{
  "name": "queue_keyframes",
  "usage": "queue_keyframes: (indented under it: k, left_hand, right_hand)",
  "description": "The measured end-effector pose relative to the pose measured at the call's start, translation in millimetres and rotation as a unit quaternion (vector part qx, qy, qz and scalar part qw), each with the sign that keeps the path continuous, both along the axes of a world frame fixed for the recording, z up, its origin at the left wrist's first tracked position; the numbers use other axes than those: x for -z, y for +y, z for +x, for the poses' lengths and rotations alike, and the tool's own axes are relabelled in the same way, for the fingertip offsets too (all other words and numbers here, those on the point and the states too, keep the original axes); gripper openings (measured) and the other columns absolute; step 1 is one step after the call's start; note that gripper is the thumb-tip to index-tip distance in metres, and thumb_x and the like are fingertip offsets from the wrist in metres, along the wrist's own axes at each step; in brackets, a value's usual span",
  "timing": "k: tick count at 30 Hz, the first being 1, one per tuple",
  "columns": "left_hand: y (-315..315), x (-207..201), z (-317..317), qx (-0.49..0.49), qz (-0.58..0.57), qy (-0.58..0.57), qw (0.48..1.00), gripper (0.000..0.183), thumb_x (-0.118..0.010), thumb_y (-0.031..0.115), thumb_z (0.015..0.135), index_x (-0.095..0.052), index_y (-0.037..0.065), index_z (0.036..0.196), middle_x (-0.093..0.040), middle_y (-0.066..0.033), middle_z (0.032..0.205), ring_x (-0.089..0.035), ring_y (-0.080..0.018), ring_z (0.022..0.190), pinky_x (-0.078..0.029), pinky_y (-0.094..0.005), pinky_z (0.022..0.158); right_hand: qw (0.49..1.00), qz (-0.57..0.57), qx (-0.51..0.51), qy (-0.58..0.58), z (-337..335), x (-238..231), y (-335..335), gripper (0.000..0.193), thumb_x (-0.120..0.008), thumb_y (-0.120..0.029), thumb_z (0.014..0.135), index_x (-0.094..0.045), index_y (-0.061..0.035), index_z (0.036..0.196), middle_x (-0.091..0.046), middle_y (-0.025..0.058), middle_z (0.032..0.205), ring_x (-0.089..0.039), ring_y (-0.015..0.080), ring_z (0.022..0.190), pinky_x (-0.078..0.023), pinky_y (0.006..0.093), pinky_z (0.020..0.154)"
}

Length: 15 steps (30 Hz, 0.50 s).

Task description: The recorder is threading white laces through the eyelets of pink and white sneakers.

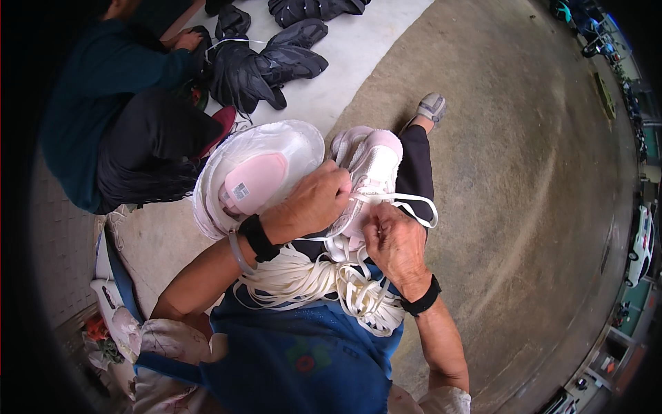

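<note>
Lacing in hand: pink-and-white shoe [369, 172] propped on the lap, toe pointing away, sole side turned toward the left. Left hand [317, 200] curled over the shoe's near side, fingers closed on the upper and steadying it. Right hand [393, 241] just below the tongue, fingertips pinched on a flat white lace [407, 201] that loops out to the right of the shoe and comes back in near the eyelets. Which eyelet the tip is at cannot be told; the hands cover it.

Bundle of loose white laces [324, 283] heaped on the blue apron [310, 352], touching both wrists. A second shoe [258, 176], white with a pink insole showing, lies just left of the worked one, against the left forearm.

Judgement on doing it well: keep the left grip firm so the upper does not twist; feed the lace flat, not rolled; draw the free loop even before the next crossing; keep the working lace clear of the lap bundle so it does not snag.

Nearby: another person in a dark green top [103, 76] sitting at upper left, with dark shoes [265, 62] on a pale sheet on the floor. Bare concrete floor [524, 172] to the right.
</note>
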<state>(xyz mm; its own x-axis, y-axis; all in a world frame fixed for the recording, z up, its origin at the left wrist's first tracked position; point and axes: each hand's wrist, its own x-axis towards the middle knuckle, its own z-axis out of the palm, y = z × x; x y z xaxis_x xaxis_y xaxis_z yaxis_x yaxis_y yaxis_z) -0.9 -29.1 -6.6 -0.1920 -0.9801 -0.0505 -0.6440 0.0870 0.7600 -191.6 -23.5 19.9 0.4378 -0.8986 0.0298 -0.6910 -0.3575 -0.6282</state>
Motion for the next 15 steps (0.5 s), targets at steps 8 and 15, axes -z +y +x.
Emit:
queue_keyframes:
  k: [8, 15]
  left_hand:
    - [10, 1, -3, 0.022, -0.006, 0.023, 0.999, 0.015, -0.062, 0.003, 0.081, -0.053, 0.002, 0.092, -0.055, -0.0166, 0.087, -0.056, -0.0365, 0.08, -0.046, -0.0425, 0.071]
    - [4, 6, -4, 0.016, -0.034, 0.029, 0.999, 0.011, -0.058, 0.001, 0.083, -0.051, 0.002, 0.09, -0.055, -0.0143, 0.081, -0.055, -0.0337, 0.07, -0.045, -0.0384, 0.062]
  right_hand:
    - [0.945, 0.27, 0.001, -0.183, -21, 0, -6, 0.003, -0.053, 0.004, 0.069, -0.055, 0.001, 0.069, -0.046, 0.0047, 0.055, -0.042, 0.0098, 0.052, -0.035, 0.0271, 0.048]
    - [0.906, 0.359, -0.037, -0.223, -31, -7, -13, 0.008, -0.051, 0.007, 0.072, -0.055, 0.0012, 0.071, -0.043, -0.0029, 0.059, -0.037, 0.0047, 0.056, -0.03, 0.0238, 0.048]
